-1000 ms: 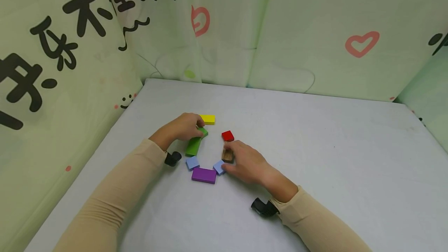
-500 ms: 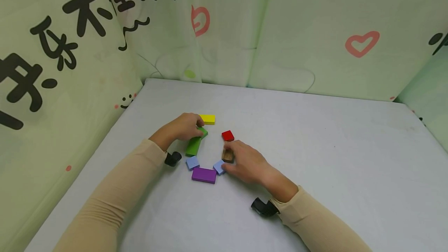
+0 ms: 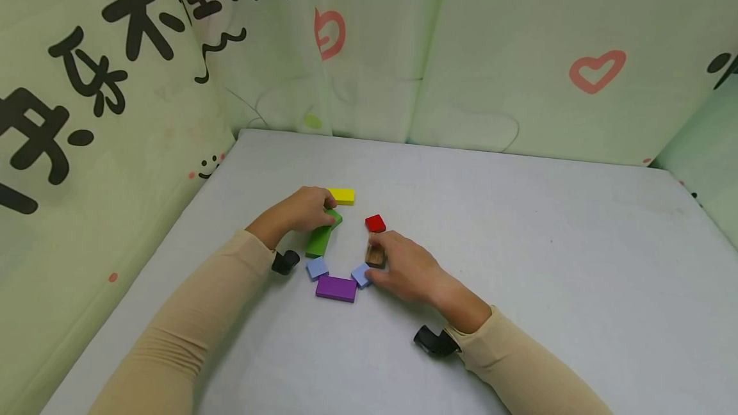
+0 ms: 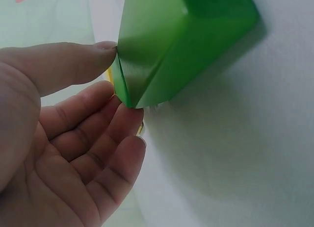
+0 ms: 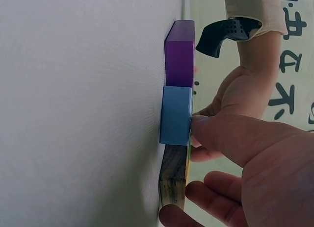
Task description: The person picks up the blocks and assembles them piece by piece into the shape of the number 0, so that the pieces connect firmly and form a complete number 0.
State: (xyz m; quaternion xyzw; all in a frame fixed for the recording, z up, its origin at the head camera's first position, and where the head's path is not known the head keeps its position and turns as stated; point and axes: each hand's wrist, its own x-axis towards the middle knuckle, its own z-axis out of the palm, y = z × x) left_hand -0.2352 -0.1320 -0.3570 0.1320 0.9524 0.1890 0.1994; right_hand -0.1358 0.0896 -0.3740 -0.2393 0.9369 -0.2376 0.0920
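My left hand (image 3: 308, 205) has its thumb and fingertips at the far end of a small green block (image 3: 336, 218), seen close up in the left wrist view as a green block (image 4: 162, 36). A longer green block (image 3: 318, 242) adjoins it. My right hand (image 3: 412, 266) spans a brown wooden block (image 3: 376, 257), index finger at its far end. Its thumb touches a light blue block (image 3: 360, 275), also seen in the right wrist view as a blue block (image 5: 175, 115). The hand partly hides the wooden block. A red block (image 3: 375, 223) lies just beyond.
A purple block (image 3: 336, 289) lies nearest, between the two light blue ones; the other light blue block (image 3: 317, 268) is on the left. Past my left fingers is a yellow block (image 3: 344, 196). All rest on a white table (image 3: 519, 261) before a printed curtain (image 3: 490, 50).
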